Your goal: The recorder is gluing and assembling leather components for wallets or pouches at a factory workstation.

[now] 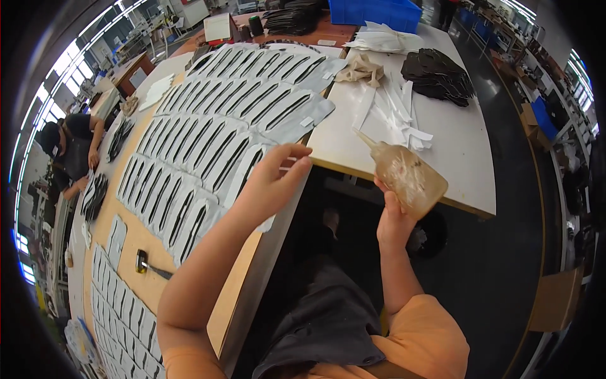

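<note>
Bottle (420,180) lies tilted in the right grip (394,218), pinched along its near side; left grip (273,182) loosely spread.

Windows (65,62) glare white at left, with fisheye bending toward the dark rim.

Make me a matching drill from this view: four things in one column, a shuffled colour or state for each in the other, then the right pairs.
Column one:
1. Nozzle bottle
2. Large bin at the far end of the tables
3. Cloth
4. Left hand

Column two:
A. Bunched up and beige
B. Nothing visible in its grasp
C. Gripped in the right hand
D. Blue

Pairs: 1-C; 2-D; 3-A; 4-B
</note>
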The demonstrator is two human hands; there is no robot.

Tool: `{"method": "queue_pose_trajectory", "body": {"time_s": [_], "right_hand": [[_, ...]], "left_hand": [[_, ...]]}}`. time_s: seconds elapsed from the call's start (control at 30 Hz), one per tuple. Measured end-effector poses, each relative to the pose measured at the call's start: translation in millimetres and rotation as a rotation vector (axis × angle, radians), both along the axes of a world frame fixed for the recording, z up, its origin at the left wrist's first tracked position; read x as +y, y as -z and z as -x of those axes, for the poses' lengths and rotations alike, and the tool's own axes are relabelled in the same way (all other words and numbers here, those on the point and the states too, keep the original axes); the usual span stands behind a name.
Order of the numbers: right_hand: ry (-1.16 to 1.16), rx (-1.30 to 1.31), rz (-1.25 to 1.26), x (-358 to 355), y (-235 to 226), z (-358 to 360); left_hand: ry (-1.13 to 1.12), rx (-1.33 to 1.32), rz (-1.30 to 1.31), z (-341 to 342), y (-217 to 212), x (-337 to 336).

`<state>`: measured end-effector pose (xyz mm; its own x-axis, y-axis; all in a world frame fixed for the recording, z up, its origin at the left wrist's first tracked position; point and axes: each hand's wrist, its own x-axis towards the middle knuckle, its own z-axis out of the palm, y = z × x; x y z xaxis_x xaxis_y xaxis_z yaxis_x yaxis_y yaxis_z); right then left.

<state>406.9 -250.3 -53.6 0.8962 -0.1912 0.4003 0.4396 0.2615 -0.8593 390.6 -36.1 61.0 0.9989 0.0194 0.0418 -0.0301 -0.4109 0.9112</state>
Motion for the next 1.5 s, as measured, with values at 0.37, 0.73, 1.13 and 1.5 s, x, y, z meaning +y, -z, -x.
{"method": "queue_pose_trajectory", "body": {"time_s": [0.37,0.73,1.13,1.5], "right_hand": [[0.169,-0.134,-0.065,-91.7,67.6,-29.0],[-0.061,-0.206,-0.418,-64.8,5.5,-50.3],[-1.013,-0.027,-0.373,114.3,-47.5,115.7],[-1.377,-0.260,0.072,209.1,-32.4,265.1]], "left_hand": [[-0.271,0.277,0.237,-356.0,64.2,-98.8],[-0.076,-0.174,0.343,-153.7,7.9,-73.3],[-0.590,-0.267,0.588,262.8,-15.1,33.1],[-1.058,-0.593,0.426,473.9,35.1,58.3]]}}
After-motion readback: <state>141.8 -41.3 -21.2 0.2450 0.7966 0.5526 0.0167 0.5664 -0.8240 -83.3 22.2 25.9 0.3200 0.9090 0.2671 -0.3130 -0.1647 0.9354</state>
